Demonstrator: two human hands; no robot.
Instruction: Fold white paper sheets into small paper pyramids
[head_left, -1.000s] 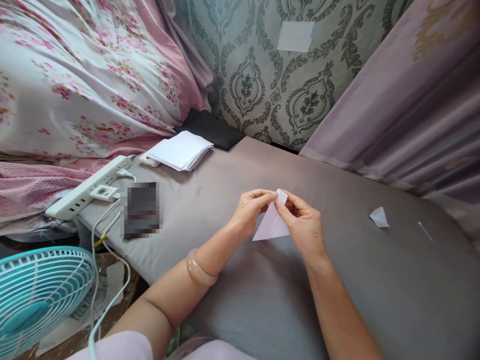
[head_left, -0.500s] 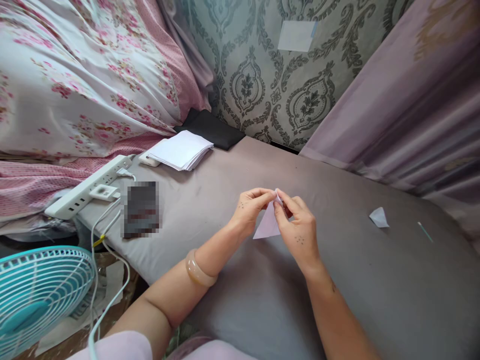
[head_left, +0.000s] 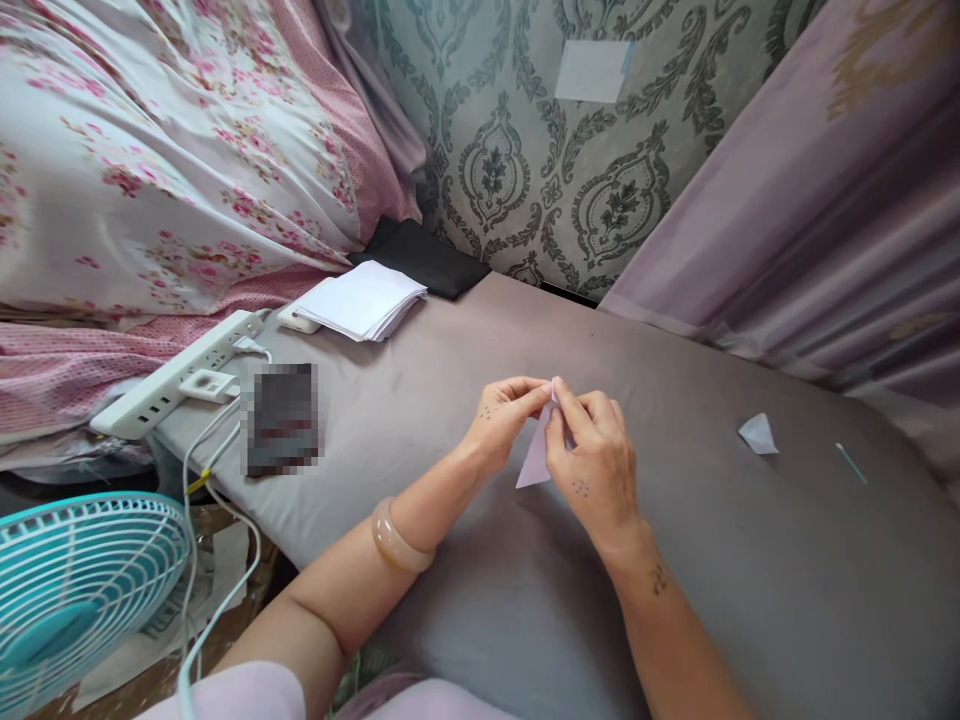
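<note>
A piece of pale pink-lilac paper [head_left: 535,462], folded to a point at the top, is pinched between my two hands above the grey-covered table. My left hand [head_left: 504,420] grips its upper tip between thumb and fingers from the left. From the right, my right hand [head_left: 596,440] holds the tip and the right side, thumb against the paper. The right part of the sheet is hidden behind that hand. A lower corner hangs free below the fingers.
A stack of white paper [head_left: 364,300] lies by a black folded item [head_left: 427,258]. At left are a power strip [head_left: 180,370], a pixelated dark object [head_left: 283,420] and a turquoise fan [head_left: 82,600]. A small folded paper [head_left: 759,434] and thin stick [head_left: 851,463] lie at right.
My right hand has turned and shifted slightly, covering more of the paper. The visible part of the sheet looks narrower, its lower corner a little further right. My left hand has barely moved.
</note>
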